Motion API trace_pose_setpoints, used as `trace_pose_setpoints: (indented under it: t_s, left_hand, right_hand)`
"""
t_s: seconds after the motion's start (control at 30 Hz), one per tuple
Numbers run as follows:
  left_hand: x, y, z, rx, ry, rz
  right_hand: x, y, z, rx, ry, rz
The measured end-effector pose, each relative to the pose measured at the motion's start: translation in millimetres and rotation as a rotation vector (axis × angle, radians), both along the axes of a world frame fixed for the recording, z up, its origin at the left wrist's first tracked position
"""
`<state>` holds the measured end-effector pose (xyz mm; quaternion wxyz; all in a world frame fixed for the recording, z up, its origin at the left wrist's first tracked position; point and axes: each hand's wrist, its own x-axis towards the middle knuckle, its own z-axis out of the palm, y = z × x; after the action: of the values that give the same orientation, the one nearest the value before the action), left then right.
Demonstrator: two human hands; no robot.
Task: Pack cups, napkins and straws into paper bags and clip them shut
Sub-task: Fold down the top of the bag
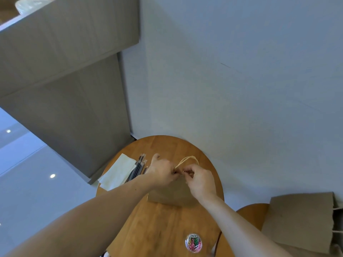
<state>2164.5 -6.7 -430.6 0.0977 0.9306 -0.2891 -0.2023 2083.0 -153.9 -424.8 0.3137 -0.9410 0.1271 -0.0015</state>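
A brown paper bag (171,194) stands upright in the middle of a round wooden table (161,227), its pale twine handles (186,160) sticking up behind my hands. My left hand (162,170) pinches the bag's top edge from the left. My right hand (199,178) pinches the same edge from the right, its fingertips meeting the left hand's; something small sits between them, too small to tell. White napkins (118,172) and wrapped dark straws (138,168) lie to the left of the bag. No cups are visible.
A clear jar of coloured paper clips (193,242) stands near the table's front edge. Flat brown paper bags (298,219) lie on a second wooden surface at the right. A grey counter (65,108) rises at the left, a pale wall behind.
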Motion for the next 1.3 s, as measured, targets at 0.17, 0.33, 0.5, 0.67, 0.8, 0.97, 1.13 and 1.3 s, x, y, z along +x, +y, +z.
trace_pose_setpoints:
  t_s: [0.17,0.33,0.5,0.67,0.8,0.97,1.13,1.3]
  left_hand:
    - [-2,0,-1,-0.061,0.027,0.001]
    - [3,1,-2,-0.074,0.009,-0.017]
    - [3,-1,-2,-0.038,-0.005,-0.057]
    - [1,2,-5,-0.075,-0.023,-0.054]
    - [-2,4,-4,-0.104,-0.003,-0.036]
    - [-4,4,-2,-0.114,0.023,-0.023]
    - [-5,3,-4,-0.143,0.017,0.006]
    - [-9,4,-8,-0.136,0.017,0.021]
  right_hand:
    - [-1,-5,-4,-0.122,-0.061,0.131]
    - [1,-9,-3,-0.236,-0.087,0.296]
    - [2,-11,2,-0.296,-0.072,0.371]
    - [4,-10,5,-0.299,-0.003,0.344]
    - [1,-9,2,-0.294,0.026,0.335]
    - [-2,-9,-1,-0.256,0.048,0.281]
    - [3,-7,-2,-0.298,0.089,0.246]
    - [1,-4,-6,-0.322,0.114,0.244]
